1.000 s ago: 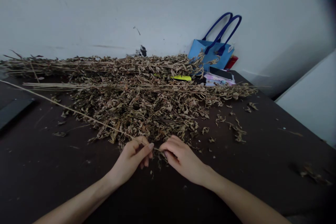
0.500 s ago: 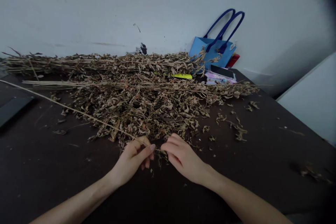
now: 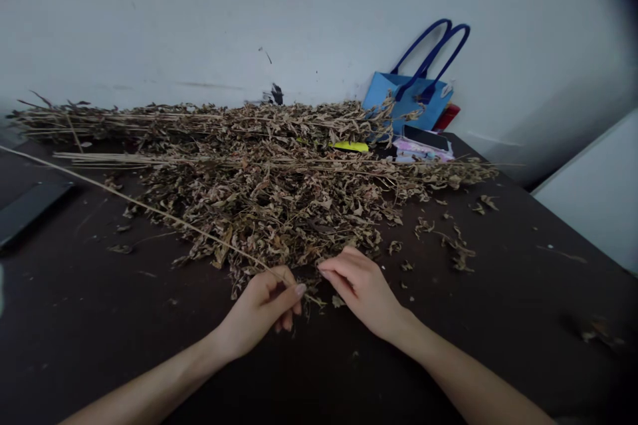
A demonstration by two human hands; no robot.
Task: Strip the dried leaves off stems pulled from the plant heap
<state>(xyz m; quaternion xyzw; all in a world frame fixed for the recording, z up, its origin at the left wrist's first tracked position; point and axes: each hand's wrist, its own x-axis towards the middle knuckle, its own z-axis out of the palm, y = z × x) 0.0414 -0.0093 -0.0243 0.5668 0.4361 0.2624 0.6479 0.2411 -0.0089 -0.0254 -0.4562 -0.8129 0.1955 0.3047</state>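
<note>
My left hand is closed in a pinch on the near end of a long bare dried stem that runs away to the upper left across the dark table. My right hand lies just right of it, fingers drawn together and pointing left, touching the near edge of a big heap of dried leaves. A few crumbled leaf bits lie between the two hands. Whether the right fingers hold any leaf I cannot make out.
Bundles of stripped stems lie along the back of the heap. A blue paper bag, a phone on a pink packet and a yellow object sit at the back right. A dark flat device lies at the left edge.
My right hand has come off the stem tip and moved slightly right and away, toward the heap. A few leaf bits now lie between the hands. The left hand keeps its pinch.
</note>
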